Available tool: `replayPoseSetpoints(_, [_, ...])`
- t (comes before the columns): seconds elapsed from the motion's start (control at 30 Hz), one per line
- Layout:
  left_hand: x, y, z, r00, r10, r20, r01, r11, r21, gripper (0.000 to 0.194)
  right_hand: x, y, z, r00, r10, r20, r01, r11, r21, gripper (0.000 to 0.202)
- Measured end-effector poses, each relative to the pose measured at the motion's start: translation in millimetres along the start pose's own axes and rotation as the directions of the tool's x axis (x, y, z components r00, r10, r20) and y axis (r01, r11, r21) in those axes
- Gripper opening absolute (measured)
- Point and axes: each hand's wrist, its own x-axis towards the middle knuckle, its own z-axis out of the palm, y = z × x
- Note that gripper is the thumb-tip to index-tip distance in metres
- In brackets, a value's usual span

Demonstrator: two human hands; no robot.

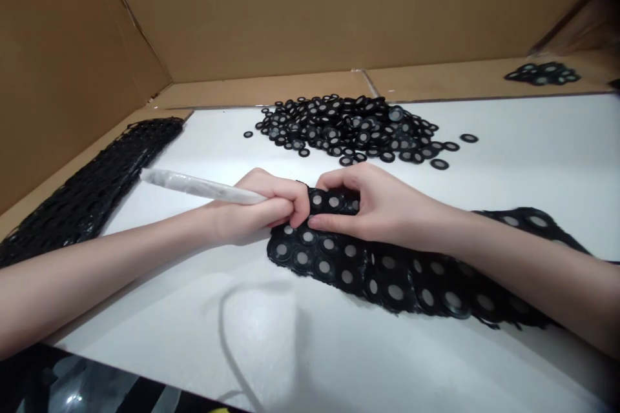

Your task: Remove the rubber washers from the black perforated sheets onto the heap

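Note:
My left hand (pixel 264 203) is closed around a white, tape-wrapped rod (pixel 198 187), whose long end sticks out to the left. Its curled fingers also meet the near-left part of a black rubber sheet (pixel 334 266), which is set with rows of round discs with pale centres. Thumb and fingers of my right hand (pixel 372 203) grip a raised strip of that sheet close beside the left hand. The remainder of the sheet lies on the white table and runs right, partly hidden under my right forearm. The rod's other end is hidden in the left fist.
A heap of loose black rings with pale centres (pixel 349 126) lies toward the back. To the left is a black perforated sheet (pixel 97 181). A small disc cluster (pixel 542 73) rests on cardboard at the far right. Cardboard walls (pixel 310 13) enclose the white table (pixel 194 310).

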Motion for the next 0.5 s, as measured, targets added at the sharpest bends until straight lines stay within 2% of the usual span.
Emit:
replayPoseSetpoints(0.23, [1.2,-1.7,-0.1,0.990,0.111,0.092,-0.119,0.989,0.089,0.024,0.3,-3.7,-0.2,1.000,-0.021,0.022,0.022,1.000,-0.022,0.017])
replayPoseSetpoints(0.4, [1.7,-4.6,-1.0,0.979,0.138,0.153,-0.157,0.980,0.120,0.026,0.0,-6.5,-1.1,0.999,-0.018,0.026,0.019,0.999,-0.049,0.015])
replayPoseSetpoints(0.5, [2.0,-4.0,-0.1,0.988,0.118,0.098,-0.129,0.986,0.106,0.024,-0.8,-5.9,-2.0,0.998,0.023,0.066,-0.019,0.998,-0.053,0.026])
